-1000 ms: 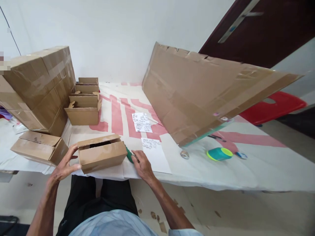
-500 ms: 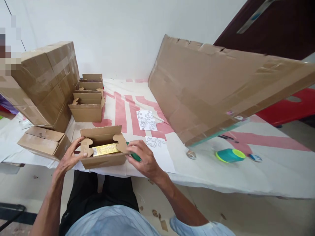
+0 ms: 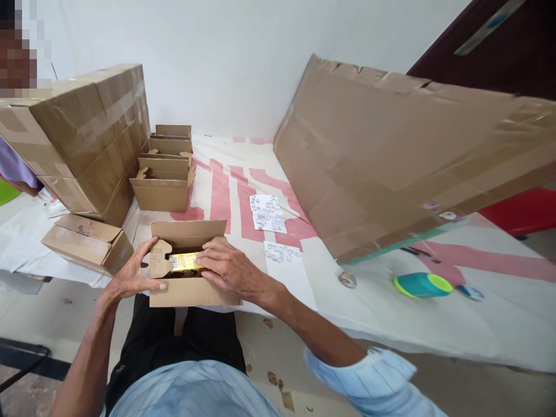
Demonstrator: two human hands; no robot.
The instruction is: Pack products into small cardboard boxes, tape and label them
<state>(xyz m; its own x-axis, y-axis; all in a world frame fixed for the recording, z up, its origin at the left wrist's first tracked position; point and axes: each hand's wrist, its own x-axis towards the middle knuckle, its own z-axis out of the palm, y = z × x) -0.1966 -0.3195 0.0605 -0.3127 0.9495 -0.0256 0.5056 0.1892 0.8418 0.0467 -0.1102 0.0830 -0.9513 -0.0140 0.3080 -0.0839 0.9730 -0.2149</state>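
A small open cardboard box (image 3: 186, 292) sits at the table's near edge, its lid folded back. Inside lies a yellow packet (image 3: 185, 261) with a barcode. My left hand (image 3: 130, 273) holds the box's left side, thumb against the left flap. My right hand (image 3: 226, 266) lies over the right part of the opening, fingers curled and touching the yellow packet. The green thing seen earlier by my right hand is hidden.
A closed small box (image 3: 87, 243) lies to the left, open small boxes (image 3: 163, 185) behind, large taped cartons (image 3: 87, 133) at far left. A big flat cardboard sheet (image 3: 403, 156) leans at right. Sticker sheets (image 3: 267, 212), a teal-green roll (image 3: 421, 285) and a small disc (image 3: 346, 279) lie on the white-red cover (image 3: 478, 313).
The box was shut a second ago; its lid is now folded back. My right hand moved from the table beside the box onto its opening.
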